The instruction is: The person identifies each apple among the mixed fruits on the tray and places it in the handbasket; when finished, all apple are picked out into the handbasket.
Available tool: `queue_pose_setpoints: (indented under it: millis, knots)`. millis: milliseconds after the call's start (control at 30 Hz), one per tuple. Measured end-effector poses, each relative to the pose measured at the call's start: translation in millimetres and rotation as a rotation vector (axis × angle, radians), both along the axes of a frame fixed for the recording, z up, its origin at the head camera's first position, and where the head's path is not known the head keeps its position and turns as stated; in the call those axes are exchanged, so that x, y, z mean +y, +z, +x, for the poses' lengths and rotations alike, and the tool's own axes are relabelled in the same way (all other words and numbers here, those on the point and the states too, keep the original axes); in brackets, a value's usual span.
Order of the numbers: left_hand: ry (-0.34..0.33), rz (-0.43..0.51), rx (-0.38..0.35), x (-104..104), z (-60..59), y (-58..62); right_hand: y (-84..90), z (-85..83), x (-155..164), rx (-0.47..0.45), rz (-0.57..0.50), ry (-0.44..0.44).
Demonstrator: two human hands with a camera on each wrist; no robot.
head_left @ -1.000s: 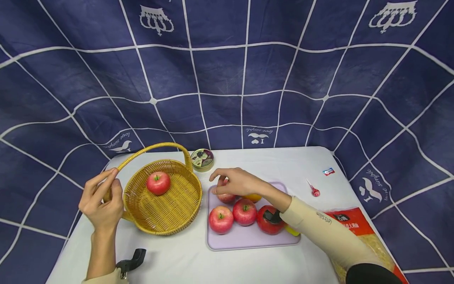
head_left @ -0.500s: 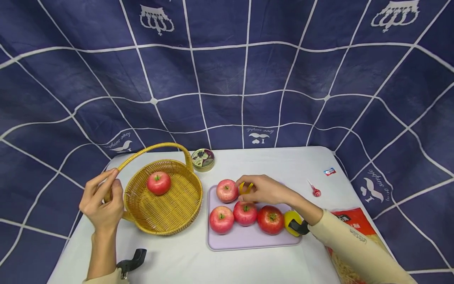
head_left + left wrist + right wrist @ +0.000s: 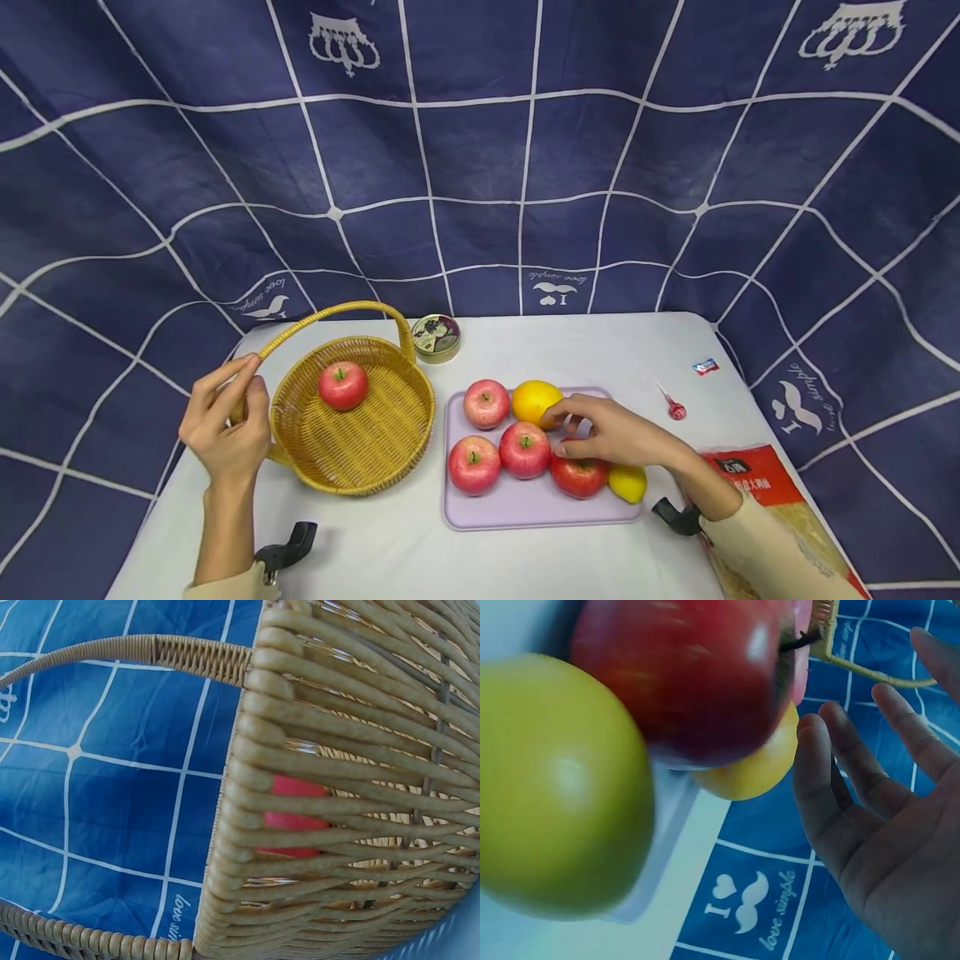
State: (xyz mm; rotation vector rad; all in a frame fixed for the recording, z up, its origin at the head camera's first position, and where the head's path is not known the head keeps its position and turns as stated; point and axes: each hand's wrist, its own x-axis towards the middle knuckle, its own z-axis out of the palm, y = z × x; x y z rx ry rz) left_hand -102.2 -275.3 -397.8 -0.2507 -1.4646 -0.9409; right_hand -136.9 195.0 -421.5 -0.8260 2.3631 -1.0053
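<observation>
The left hand closes its grip around the lower end of the woven handle of the wicker basket, on the basket's left side, fingers curled about the cane. One red apple lies inside the basket, toward the back; in the left wrist view it shows as a red patch through the weave.

The right hand hovers over the lilac tray with fingers loose and spread, holding nothing; in the right wrist view the palm is open, with the fruit just beside it. Its fingertips are over the dark red apple and reach toward the orange, though contact cannot be told.

On the tray there are four apples: one at the back left, one at the front left, one in the middle, and the dark red one under the hand. With the one in the basket, that makes five apples. There is one orange at the back of the tray and one lemon at its right front edge, touching the dark red apple.

Also on the white surface are one round tin behind the basket, one lollipop, one small wrapped sweet, and one red food packet by the right forearm.
</observation>
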Motion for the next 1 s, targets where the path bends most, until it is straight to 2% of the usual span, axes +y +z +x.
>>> queue_pose_setpoints:
  millis: [200, 433, 800, 1000]
  knots:
    - [0.003, -0.004, -0.006, 1.3, -1.5, -0.1, -6.6, 10.3, 13.7, 0.006, 0.002, -0.041]
    - [0.012, -0.002, -0.012, 0.4, -0.7, 0.4, -13.0, 9.7, 22.9, 0.019, 0.032, -0.059]
    - [0.007, -0.002, -0.024, -0.2, 1.0, -0.2, -25.7, 9.0, 27.9, -0.011, 0.035, 0.008]
    - [0.004, 0.003, -0.018, -0.5, 1.2, -0.6, -30.7, 9.7, 25.8, -0.010, 0.073, -0.001]
